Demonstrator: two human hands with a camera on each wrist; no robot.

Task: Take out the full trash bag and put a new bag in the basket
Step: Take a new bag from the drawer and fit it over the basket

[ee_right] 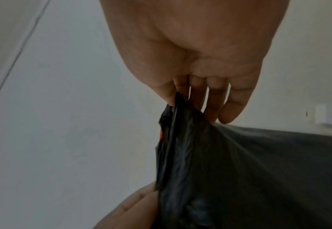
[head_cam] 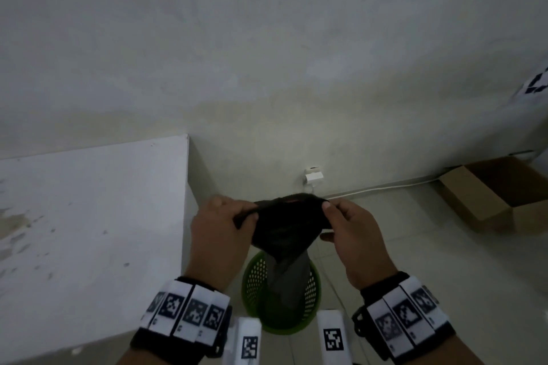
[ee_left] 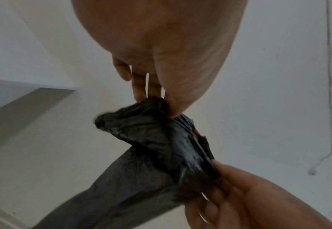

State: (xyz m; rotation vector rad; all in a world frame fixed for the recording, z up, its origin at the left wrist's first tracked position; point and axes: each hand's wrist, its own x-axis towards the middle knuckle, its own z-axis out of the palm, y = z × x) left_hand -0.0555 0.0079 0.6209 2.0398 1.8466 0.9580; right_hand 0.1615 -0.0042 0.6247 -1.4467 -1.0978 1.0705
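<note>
A black plastic trash bag (head_cam: 286, 225) is held up between both hands above a green perforated basket (head_cam: 255, 284) on the floor. My left hand (head_cam: 225, 222) pinches the bag's bunched top edge on the left; my right hand (head_cam: 350, 222) pinches it on the right. The bag's lower part hangs down into the basket's mouth. The left wrist view shows the left hand's fingers (ee_left: 141, 91) gripping the crumpled bag (ee_left: 153, 136), with a trace of orange at its rim. In the right wrist view the right hand's fingers (ee_right: 198, 99) pinch the bag (ee_right: 229, 170).
A white table (head_cam: 89, 216) stands close on the left, its corner beside the basket. An open cardboard box (head_cam: 498, 192) lies on the floor at the right. A white plug (head_cam: 312, 176) and cable run along the wall base behind the basket. Tiled floor around.
</note>
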